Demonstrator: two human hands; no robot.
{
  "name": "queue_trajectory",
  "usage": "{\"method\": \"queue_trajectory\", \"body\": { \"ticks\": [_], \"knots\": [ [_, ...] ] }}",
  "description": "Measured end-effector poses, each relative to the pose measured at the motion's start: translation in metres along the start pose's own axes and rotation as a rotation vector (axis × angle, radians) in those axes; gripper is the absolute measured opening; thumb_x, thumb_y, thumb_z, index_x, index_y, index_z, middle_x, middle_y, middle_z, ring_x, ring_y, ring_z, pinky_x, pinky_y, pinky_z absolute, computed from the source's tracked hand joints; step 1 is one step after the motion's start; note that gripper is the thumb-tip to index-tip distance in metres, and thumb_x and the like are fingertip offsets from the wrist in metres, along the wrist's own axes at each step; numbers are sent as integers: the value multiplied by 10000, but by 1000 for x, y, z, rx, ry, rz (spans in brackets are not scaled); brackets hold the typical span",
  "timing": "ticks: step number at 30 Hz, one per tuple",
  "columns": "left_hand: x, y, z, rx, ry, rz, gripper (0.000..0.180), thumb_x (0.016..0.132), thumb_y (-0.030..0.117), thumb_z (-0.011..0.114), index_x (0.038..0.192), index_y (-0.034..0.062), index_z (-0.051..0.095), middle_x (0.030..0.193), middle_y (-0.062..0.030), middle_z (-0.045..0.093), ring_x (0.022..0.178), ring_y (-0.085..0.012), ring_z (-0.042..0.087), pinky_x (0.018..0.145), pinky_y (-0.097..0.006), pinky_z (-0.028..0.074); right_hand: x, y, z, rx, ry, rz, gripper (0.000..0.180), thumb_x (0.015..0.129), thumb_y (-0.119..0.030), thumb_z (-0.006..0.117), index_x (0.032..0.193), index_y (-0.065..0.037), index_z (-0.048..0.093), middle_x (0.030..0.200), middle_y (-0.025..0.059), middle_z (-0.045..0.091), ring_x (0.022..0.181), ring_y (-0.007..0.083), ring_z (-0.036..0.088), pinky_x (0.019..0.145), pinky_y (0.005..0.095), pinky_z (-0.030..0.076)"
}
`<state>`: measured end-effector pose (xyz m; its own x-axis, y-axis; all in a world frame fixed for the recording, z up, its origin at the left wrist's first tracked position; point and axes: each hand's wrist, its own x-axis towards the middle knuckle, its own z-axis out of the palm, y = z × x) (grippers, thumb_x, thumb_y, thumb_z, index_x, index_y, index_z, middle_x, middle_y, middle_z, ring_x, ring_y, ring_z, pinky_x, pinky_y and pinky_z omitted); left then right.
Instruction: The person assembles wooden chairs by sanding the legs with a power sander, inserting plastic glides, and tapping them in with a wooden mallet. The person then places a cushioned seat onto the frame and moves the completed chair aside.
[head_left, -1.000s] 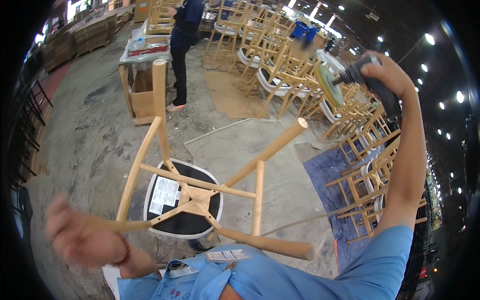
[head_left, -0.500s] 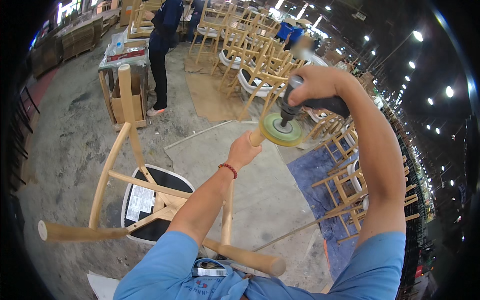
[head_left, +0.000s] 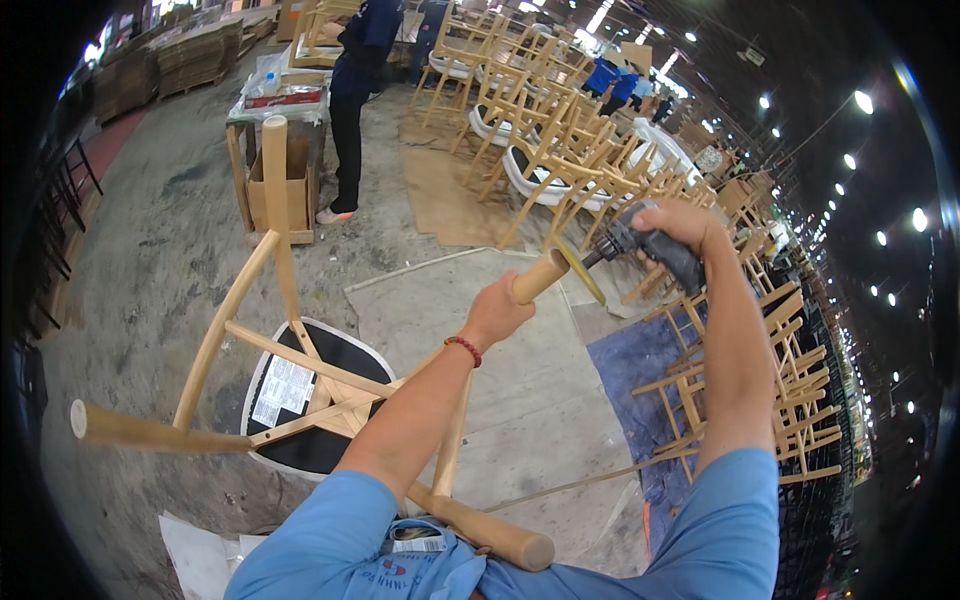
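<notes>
An upturned wooden chair (head_left: pixel 255 300) stands in front of me, its legs pointing up and out and its black-bottomed seat (head_left: pixel 345 372) underneath. My left hand (head_left: pixel 499 312) is wrapped round one chair leg (head_left: pixel 541 277) just below its end. In my right hand (head_left: pixel 684 226) is a dark cordless drill (head_left: pixel 652 245), gripped by its body and handle. A thin yellow-green sanding disc (head_left: pixel 580 272) on the drill shows edge-on, right beside the leg's end; whether it touches the wood I cannot tell.
Several upturned chairs (head_left: pixel 540 165) fill the back, with more on a blue sheet (head_left: pixel 640 375) at right. A person in dark clothes (head_left: pixel 350 130) stands by a worktable (head_left: pixel 262 110) at the back left. Cardboard (head_left: pixel 445 190) covers part of the floor.
My right hand has lowered and moved right with the drill. The disc has turned from nearly face-on to edge-on, uncovering the leg's end. My left hand still grips the leg.
</notes>
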<state>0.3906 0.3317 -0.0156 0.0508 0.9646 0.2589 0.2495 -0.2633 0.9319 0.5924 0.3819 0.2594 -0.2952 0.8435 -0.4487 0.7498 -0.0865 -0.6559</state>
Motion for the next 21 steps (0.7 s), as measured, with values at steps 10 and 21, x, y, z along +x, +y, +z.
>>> {"method": "queue_trajectory", "body": {
  "ticks": [10, 21],
  "knots": [
    [2, -6, 1, -11, 2, 35, 284, 767, 199, 680, 973, 42, 562, 852, -194, 668, 834, -395, 645, 728, -460, 496, -64, 40, 95, -77, 549, -345, 504, 713, -206, 814, 1121, -22, 581, 887, 115, 673, 679, 169, 659, 619, 319, 536],
    [0, -5, -2, -61, 43, 21, 299, 765, 194, 691, 997, 47, 573, 874, -189, 677, 862, -387, 652, 759, -449, 504, -14, -129, 82, -876, 186, 15, 533, 731, -323, 780, 1139, -20, 623, 881, 139, 697, 752, 223, 708, 643, 336, 563]
  ]
}}
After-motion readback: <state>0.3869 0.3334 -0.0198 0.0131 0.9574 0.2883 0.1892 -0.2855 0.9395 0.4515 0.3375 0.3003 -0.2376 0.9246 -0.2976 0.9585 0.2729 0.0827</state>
